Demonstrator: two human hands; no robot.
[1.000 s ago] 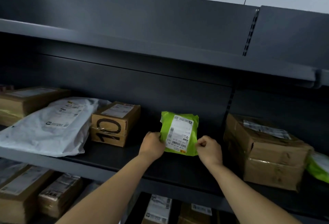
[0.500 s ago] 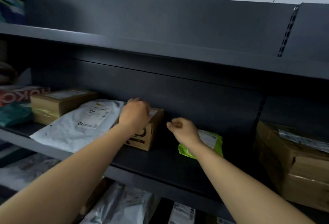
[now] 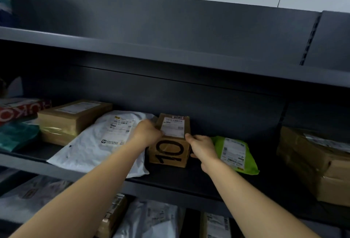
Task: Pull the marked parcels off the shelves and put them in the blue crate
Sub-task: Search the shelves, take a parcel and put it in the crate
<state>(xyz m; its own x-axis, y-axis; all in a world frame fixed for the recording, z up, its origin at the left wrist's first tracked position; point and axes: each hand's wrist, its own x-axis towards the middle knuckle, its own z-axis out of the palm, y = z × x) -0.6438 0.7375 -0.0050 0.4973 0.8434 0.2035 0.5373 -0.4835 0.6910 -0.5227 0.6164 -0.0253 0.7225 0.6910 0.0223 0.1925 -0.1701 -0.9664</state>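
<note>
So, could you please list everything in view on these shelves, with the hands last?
small brown cardboard box marked 10: one, brown, middle shelf, centre
white plastic mailer bag: one, white, left of that box
green plastic pouch with white label: one, green, lying flat to the right of that box
flat brown cardboard box: one, brown, behind the bag
large brown cardboard box: one, brown, right end
red box with white letters: one, red, far left
teal soft parcel: one, teal, below the red box
lower-shelf parcels: several, grey bags and brown boxes
dark grey metal shelving: one unit, grey
left hand: grips the marked box's left edge
right hand: grips its right side
</note>
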